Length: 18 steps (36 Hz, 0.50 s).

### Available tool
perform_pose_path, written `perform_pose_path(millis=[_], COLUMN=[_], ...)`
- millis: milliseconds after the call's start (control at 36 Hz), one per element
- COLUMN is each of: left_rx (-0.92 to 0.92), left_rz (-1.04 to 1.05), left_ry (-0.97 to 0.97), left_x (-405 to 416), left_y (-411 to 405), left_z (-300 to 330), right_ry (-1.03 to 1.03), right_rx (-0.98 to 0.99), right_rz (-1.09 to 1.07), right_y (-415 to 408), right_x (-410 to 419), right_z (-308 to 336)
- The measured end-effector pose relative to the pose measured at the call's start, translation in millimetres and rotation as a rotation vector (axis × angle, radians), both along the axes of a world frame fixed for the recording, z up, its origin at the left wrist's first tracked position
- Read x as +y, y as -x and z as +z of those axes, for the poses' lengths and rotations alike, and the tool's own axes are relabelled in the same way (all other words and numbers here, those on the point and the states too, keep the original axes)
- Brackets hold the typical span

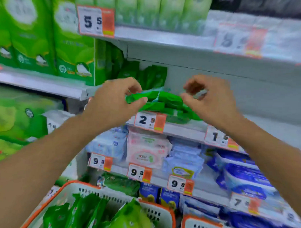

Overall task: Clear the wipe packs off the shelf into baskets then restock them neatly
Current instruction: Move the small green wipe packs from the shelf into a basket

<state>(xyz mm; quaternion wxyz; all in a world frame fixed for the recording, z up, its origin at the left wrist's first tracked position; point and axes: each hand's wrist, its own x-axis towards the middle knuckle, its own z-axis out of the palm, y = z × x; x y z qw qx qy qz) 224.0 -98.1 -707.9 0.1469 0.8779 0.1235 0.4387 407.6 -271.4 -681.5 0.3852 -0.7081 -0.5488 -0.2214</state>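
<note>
Green wipe packs (85,212) fill the near basket (109,191). Up on the shelf (183,130), the left hand (112,102) pinches one pack (140,98) of the heap; the right hand (210,100), fingers curled, seems empty, though it's blurred. Probably restocking: next, square that pack upright.

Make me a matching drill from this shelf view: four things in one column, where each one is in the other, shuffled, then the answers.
Things:
1. green wipe packs
2. pink wipe pack
3. left basket
4. tag reading 5

Places:
A. on the top shelf edge, upper left
B. at the bottom of the view, holding green packs
C. one shelf below the hands, between pale blue packs
D. between the left hand and the right hand

Pairs: 1-D, 2-C, 3-B, 4-A
</note>
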Motion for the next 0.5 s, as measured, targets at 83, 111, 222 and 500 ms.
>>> perform_pose_path(millis=[83, 111, 222, 500], left_rx=[0.413, 0.57, 0.758, 0.184], left_rz=[0.211, 0.232, 0.123, 0.007], left_ry=[-0.12, -0.1, 0.017, 0.259], left_x=[26, 32, 52, 73], left_y=[-41, -52, -82, -97], left_z=[19, 20, 7, -13], right_ry=[0.309, 0.435, 0.675, 0.368], right_rx=[0.07, 0.197, 0.389, 0.679], right_rz=[-0.213, -0.188, -0.028, 0.04], right_y=[-56, -68, -88, -114], right_x=[1, 3, 17, 89], right_z=[21, 22, 4, -43])
